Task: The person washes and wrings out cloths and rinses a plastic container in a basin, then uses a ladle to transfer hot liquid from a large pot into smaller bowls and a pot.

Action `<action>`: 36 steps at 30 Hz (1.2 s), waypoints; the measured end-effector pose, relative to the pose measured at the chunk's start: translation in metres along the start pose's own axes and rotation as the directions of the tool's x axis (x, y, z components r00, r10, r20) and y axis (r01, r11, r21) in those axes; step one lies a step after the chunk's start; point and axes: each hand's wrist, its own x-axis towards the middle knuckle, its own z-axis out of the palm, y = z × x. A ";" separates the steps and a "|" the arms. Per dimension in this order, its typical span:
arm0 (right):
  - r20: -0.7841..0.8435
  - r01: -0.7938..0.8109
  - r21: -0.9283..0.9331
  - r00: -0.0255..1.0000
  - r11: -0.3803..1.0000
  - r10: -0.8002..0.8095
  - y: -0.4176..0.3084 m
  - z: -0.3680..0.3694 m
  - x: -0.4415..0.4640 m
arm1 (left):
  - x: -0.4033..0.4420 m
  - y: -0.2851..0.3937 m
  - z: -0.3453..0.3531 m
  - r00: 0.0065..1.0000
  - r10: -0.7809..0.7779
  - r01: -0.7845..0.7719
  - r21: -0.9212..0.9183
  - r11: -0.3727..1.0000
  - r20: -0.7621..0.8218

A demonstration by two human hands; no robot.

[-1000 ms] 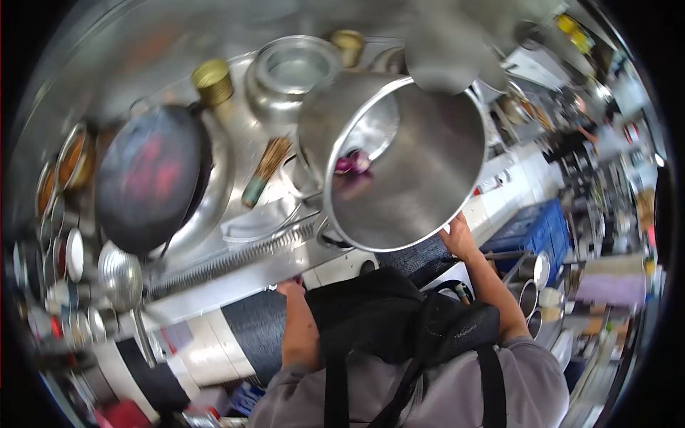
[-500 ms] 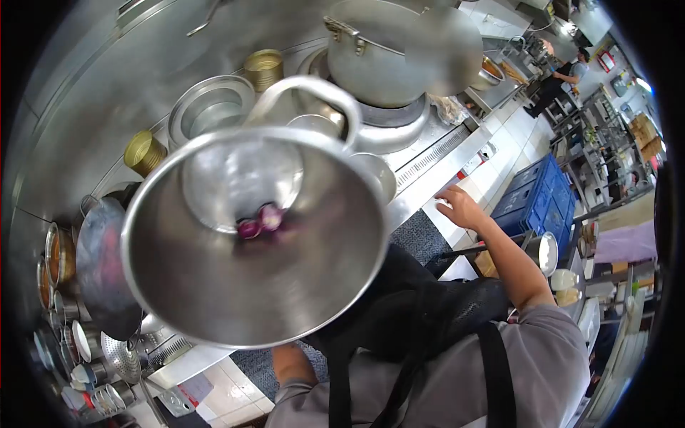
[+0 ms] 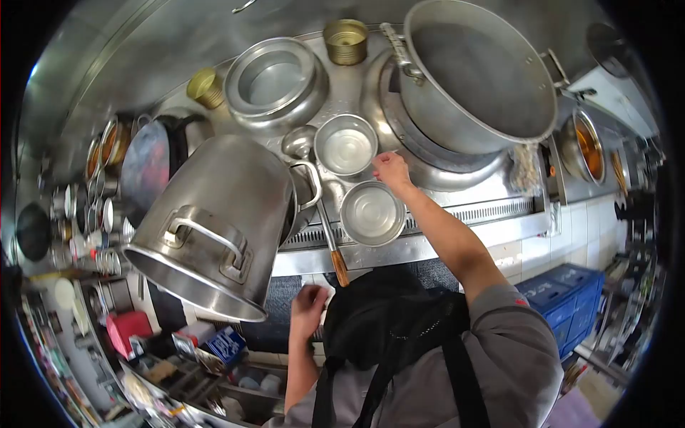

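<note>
A large steel pot [image 3: 221,207] fills the left of the view, tilted with its mouth toward the lower left, so its inside is mostly hidden. My left hand [image 3: 307,307] is right of the pot's rim, fingers curled, with nothing visible in them. My right hand [image 3: 392,171] has its fingers closed at the rim of a small metal bowl [image 3: 346,145] holding clear liquid. Just below, a second similar bowl [image 3: 372,214] sits near the counter edge. A ladle [image 3: 338,264] with a wooden handle lies between the pot and the bowls.
A big stockpot [image 3: 471,78] stands on a burner at upper right. Toward the back are a wide metal ring-shaped pan [image 3: 271,78] and two gold tins [image 3: 346,41]. A steel bowl of orange liquid [image 3: 589,146] stands at far right. A blue crate [image 3: 564,299] is on the floor.
The view has shifted. The pot, which showed its inside with purple onion pieces, now shows its outer side. My right hand has moved from open air to the small bowl; my left hand has come into view.
</note>
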 end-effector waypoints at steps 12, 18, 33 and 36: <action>-0.072 0.002 -0.113 0.997 0.994 -0.010 -0.026 0.010 0.030 | 0.337 0.035 0.123 0.899 0.043 -0.228 -0.383 0.895 -0.435; 0.009 -0.005 -0.074 1.000 0.997 0.005 -0.036 0.011 0.028 | 0.357 0.037 0.106 0.841 0.223 -0.351 -0.183 0.918 -0.494; -0.015 0.181 -0.079 0.983 0.980 -0.183 -0.078 -0.037 -0.005 | 0.264 0.117 0.127 0.773 0.254 -0.517 -0.345 0.784 -0.582; -0.036 0.196 -0.070 0.979 0.978 -0.198 -0.089 -0.050 -0.017 | 0.252 0.126 0.130 0.702 0.304 -0.579 -0.268 0.770 -0.644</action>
